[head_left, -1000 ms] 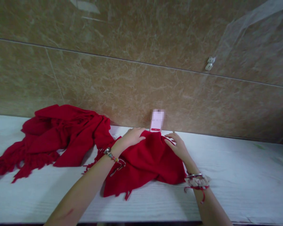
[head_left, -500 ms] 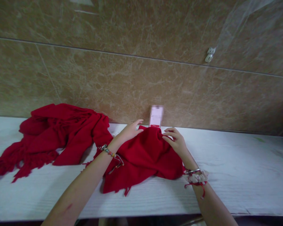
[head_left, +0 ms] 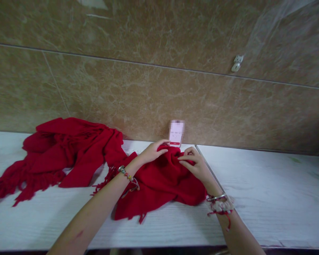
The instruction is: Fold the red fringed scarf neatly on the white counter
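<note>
A red fringed scarf (head_left: 162,189) lies bunched on the white wood-grain surface, gathered into folds at its far end. At the upper left of that bundle, my left hand (head_left: 152,151) rests with fingers stretched out and thumb apart. Across the folds, my right hand (head_left: 195,164) has its thumb and forefinger brought together on the cloth, its other fingers curved above. Just beyond the scarf, a phone (head_left: 176,136) leans upright on the wall, its screen showing a timer, partly blurred.
More red fringed cloth (head_left: 71,152) lies heaped at the left; whether it joins the handled scarf is unclear. A brown marbled tile wall (head_left: 122,88) rises behind the white surface (head_left: 266,198). A small white cat-shaped piece (head_left: 237,63) is fixed to the wall. The surface's front edge runs along the bottom.
Both hands have moved inward over the folds, the left one rightward. My right thumb and forefinger have come closer together. The far end of the scarf has shifted slightly toward me, uncovering more of the phone.
</note>
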`<action>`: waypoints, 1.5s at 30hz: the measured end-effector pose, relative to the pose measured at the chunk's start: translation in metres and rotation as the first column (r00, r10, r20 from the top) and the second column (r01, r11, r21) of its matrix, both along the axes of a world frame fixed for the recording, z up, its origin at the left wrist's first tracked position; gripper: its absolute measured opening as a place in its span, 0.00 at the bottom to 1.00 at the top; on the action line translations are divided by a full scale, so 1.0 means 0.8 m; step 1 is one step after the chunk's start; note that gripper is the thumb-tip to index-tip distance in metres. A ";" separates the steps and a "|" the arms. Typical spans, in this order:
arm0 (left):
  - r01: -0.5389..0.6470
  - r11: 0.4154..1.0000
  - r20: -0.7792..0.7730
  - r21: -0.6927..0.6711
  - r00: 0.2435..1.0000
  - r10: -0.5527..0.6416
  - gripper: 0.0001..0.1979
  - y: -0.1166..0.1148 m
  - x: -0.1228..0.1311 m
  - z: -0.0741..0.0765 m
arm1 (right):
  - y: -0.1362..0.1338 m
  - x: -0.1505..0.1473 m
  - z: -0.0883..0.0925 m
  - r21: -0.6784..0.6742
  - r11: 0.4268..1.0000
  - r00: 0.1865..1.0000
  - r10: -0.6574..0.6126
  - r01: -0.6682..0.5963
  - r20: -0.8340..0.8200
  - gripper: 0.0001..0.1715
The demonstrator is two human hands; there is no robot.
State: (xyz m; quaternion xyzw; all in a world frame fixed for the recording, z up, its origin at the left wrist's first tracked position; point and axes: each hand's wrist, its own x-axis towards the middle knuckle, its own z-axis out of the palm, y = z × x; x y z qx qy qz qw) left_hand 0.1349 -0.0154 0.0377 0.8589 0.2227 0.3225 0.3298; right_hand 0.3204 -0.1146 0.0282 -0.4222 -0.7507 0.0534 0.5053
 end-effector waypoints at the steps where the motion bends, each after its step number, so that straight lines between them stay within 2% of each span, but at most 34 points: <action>1: 0.007 1.000 -0.022 0.030 1.000 -0.006 0.19 0.000 0.000 0.000 | -0.001 -0.001 0.001 -0.021 1.000 1.000 0.019 -0.019 0.005 0.07; 5: 0.095 0.989 -0.176 0.111 0.982 -0.075 0.21 -0.004 -0.001 0.003 | -0.004 -0.005 0.003 -0.055 0.995 0.996 0.089 -0.089 0.010 0.07; 7: 0.078 0.987 -0.230 0.139 0.972 -0.044 0.21 -0.006 -0.002 0.005 | -0.004 -0.006 0.003 -0.058 0.994 0.996 0.091 -0.090 0.002 0.08; 11: -0.073 0.980 -0.201 0.184 0.973 0.110 0.18 -0.003 -0.005 0.010 | -0.003 -0.001 0.003 -0.029 1.000 0.998 0.003 -0.004 -0.061 0.07; 13: -0.155 0.967 -0.167 0.203 0.967 0.190 0.15 -0.001 -0.009 0.019 | -0.002 0.004 0.003 0.007 0.997 0.990 -0.072 0.073 -0.122 0.06; 15: -0.248 0.934 -0.139 0.257 0.947 0.290 0.14 -0.004 -0.016 0.036 | -0.001 0.011 0.002 0.046 0.985 0.967 -0.157 0.169 -0.202 0.06; 17: -0.344 0.874 -0.083 0.343 0.916 0.393 0.12 -0.014 -0.029 0.060 | -0.001 0.019 0.002 0.073 0.971 0.933 -0.196 0.227 -0.303 0.06; 18: -0.371 0.847 -0.053 0.381 0.906 0.421 0.12 -0.021 -0.037 0.074 | -0.002 0.022 0.002 0.067 0.976 0.925 -0.171 0.205 -0.339 0.08; 20: -0.399 0.809 -0.010 0.432 0.895 0.447 0.14 -0.039 -0.055 0.099 | -0.002 0.027 0.002 0.007 0.999 0.935 -0.037 0.042 -0.354 0.12; 21: -0.361 0.826 -0.061 0.433 0.902 0.427 0.15 -0.048 -0.064 0.110 | -0.002 0.028 0.002 -0.034 0.998 0.937 0.044 -0.059 -0.347 0.15; 23: -0.207 0.925 -0.291 0.318 0.908 0.302 0.17 -0.060 -0.079 0.122 | 0.000 0.029 0.002 -0.096 0.978 0.931 0.143 -0.185 -0.337 0.19; 25: -0.091 0.976 -0.479 0.199 0.859 0.178 0.17 -0.063 -0.086 0.121 | 0.003 0.027 0.001 -0.106 0.982 0.935 0.113 -0.157 -0.335 0.18; 26: -0.079 0.978 -0.527 0.193 0.832 0.171 0.16 -0.061 -0.086 0.117 | 0.005 0.025 0.000 -0.107 0.988 0.944 0.074 -0.114 -0.322 0.16; 29: -0.143 0.944 -0.546 0.299 0.786 0.291 0.15 -0.049 -0.075 0.096 | 0.007 0.020 -0.001 -0.115 0.993 0.976 -0.003 -0.023 -0.219 0.11; 30: -0.137 0.941 -0.548 0.310 0.782 0.295 0.16 -0.045 -0.069 0.089 | 0.007 0.018 -0.001 -0.116 0.993 0.985 -0.006 -0.015 -0.174 0.11; 34: 0.022 0.964 -0.615 0.266 0.773 0.152 0.20 -0.042 -0.047 0.072 | 0.003 0.007 -0.003 -0.124 0.991 0.998 0.052 -0.048 0.028 0.13; 37: 0.054 0.967 -0.664 0.247 0.737 0.128 0.22 -0.045 -0.040 0.067 | 0.000 -0.005 -0.007 -0.140 0.988 0.980 0.091 -0.067 0.174 0.18; 41: 0.034 0.977 -0.675 0.210 0.728 0.120 0.21 -0.048 -0.035 0.065 | 0.000 -0.019 -0.019 -0.127 0.992 0.935 0.066 -0.022 0.348 0.26; 43: 0.005 0.976 -0.682 0.218 0.716 0.149 0.20 -0.049 -0.033 0.066 | 0.001 -0.025 -0.025 -0.090 0.996 0.907 0.044 -0.007 0.418 0.25; 45: -0.017 0.974 -0.711 0.226 0.681 0.177 0.19 -0.052 -0.030 0.068 | 0.002 -0.032 -0.030 -0.041 0.999 0.884 0.014 0.006 0.467 0.19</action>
